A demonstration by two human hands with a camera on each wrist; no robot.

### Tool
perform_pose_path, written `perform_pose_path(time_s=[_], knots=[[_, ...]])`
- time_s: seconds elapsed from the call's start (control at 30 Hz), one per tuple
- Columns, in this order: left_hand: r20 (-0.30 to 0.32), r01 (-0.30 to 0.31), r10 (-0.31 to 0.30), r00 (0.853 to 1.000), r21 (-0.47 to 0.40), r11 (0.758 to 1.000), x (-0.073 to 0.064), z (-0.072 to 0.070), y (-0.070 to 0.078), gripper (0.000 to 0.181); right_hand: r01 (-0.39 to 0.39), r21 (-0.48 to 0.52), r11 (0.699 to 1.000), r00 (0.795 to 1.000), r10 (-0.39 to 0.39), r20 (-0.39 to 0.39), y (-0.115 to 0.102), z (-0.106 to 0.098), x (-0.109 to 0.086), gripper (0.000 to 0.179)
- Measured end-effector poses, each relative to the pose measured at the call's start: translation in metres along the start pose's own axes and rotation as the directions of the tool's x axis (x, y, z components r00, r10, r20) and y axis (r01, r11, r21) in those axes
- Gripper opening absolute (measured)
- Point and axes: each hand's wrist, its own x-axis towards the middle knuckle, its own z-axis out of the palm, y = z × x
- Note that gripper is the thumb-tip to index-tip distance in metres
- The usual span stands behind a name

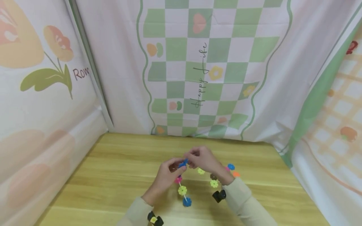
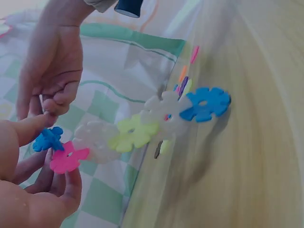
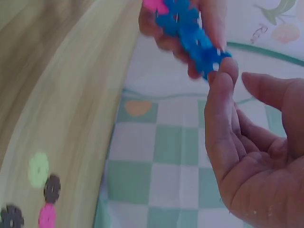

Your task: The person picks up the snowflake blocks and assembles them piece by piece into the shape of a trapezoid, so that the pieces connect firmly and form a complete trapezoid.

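Observation:
A chain of interlocking flower-shaped plastic discs hangs from my left hand (image 1: 165,177), which pinches it near the top by a pink disc (image 2: 69,157) and blue discs (image 3: 178,19). Below come white discs (image 2: 168,114), a yellow-green disc (image 1: 182,190) and a blue disc (image 1: 187,202) at the lower end. My right hand (image 3: 261,161) touches the top blue disc (image 3: 211,59) with a fingertip. Its thumb stands apart from the disc in the right wrist view, and the other fingers are bent loosely.
Loose discs lie on the wooden table (image 1: 113,175) to the right: yellow-green (image 1: 214,183), dark brown (image 3: 52,188), pink (image 3: 47,216), blue (image 1: 231,166) and orange (image 1: 236,174). A patterned curtain (image 1: 212,62) hangs behind the table. Black straps (image 1: 219,196) sit at both wrists.

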Motion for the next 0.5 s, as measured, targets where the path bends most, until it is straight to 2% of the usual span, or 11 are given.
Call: perform_pose_path(time_s=[0.1,0.2,0.37,0.5], knots=[[0.024,0.062,-0.061,0.998,-0.022,0.998,0.002,-0.004,-0.007,0.04,-0.017,-0.062,0.998,1.0,0.018,0.02,0.011,-0.012,0.008,0.039],[0.034,0.106,-0.105,0.994,-0.037,0.994,0.004,-0.007,-0.011,0.042,-0.044,-0.164,0.986,0.999,0.048,0.02,0.026,-0.022,0.017,0.032],[0.043,0.149,-0.146,0.988,-0.079,0.986,0.005,-0.009,-0.014,0.042,0.018,-0.385,0.923,0.999,0.0,0.047,0.057,-0.033,0.028,0.015],[0.058,0.171,-0.165,0.985,-0.132,0.976,0.006,-0.01,-0.017,0.043,0.01,-0.469,0.883,0.999,0.012,0.044,0.082,-0.036,0.03,0.022]])
